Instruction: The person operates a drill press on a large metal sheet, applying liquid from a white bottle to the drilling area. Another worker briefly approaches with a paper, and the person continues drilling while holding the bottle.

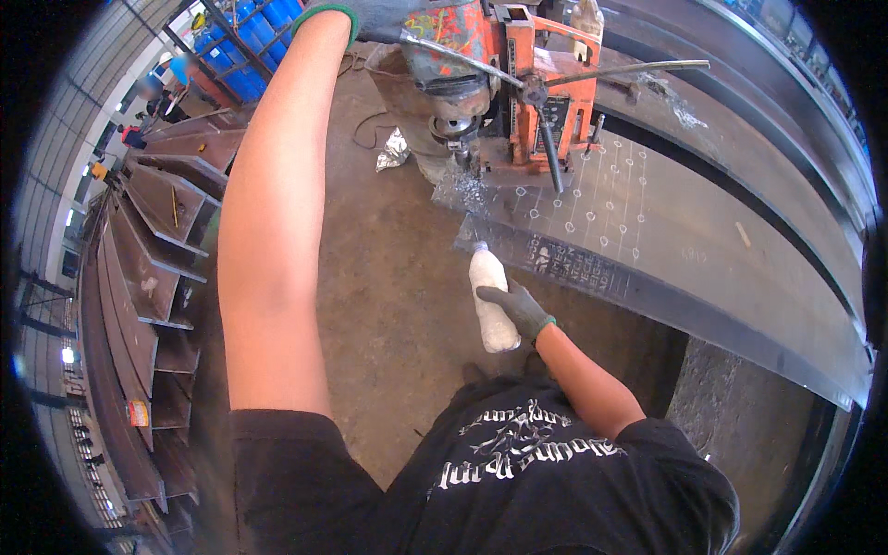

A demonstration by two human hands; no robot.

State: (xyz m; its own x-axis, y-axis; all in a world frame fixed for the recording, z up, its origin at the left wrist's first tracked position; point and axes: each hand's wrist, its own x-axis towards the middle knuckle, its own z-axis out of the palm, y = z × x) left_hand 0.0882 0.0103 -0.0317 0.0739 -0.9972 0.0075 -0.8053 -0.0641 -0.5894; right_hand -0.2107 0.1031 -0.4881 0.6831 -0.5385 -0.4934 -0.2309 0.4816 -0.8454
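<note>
At the top edge my left hand [370, 18], in a grey glove, is closed around the end of a metal feed handle [453, 55]; part of the hand is out of view. That handle runs to the hub of an orange magnetic drill [553, 102]. My right hand [520, 310], also gloved, grips a plastic bottle [487, 291] of whitish liquid. Its narrow top tilts away from me, toward the drill's chuck [455, 128]. Below the chuck, shiny shavings and wetness [462, 190] lie at the edge of a steel beam [666, 236], which bears chalk circles and lines.
Crumpled foil [393, 150] lies left of the drill. Another bottle [586, 26] stands behind the orange frame. Stacked steel beams [153, 250] line the left side. Blue cylinders [245, 46] stand at the back left, with people [180, 79] nearby. Brown floor [379, 305] lies between.
</note>
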